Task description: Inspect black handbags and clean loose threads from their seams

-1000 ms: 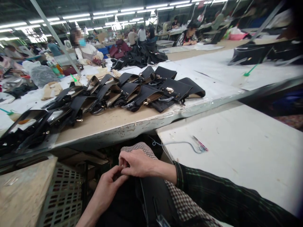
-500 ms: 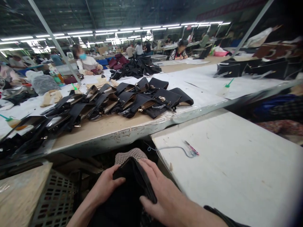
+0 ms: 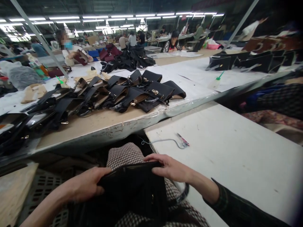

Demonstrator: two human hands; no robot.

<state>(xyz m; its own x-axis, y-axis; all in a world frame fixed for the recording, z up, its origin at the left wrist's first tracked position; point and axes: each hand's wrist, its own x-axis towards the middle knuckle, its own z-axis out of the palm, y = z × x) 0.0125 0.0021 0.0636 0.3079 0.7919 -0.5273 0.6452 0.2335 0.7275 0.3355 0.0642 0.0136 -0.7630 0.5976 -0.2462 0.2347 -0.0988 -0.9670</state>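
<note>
Black bag [image 3: 134, 189]: between both hands, rim up top, body hanging dark below them.
Left hand [image 3: 86, 184]: gripping its end of the rim, thumb on the near side.
Right hand [image 3: 169, 167]: pinching the other end, fingers over the far side.
Checked cloth [image 3: 125, 153]: under the bag and just beyond both hands; soft support, so I reckon things tip if either grip slackens.
Loop handle [image 3: 186, 190]: just below the right wrist, near the white table [image 3: 227, 154]; could snag on that edge if the bag gets swung round, imo.
Pen-like tool [image 3: 183, 139] and cord [image 3: 165, 139]: past the right hand; a careless forearm sweep might drag both off.
</note>
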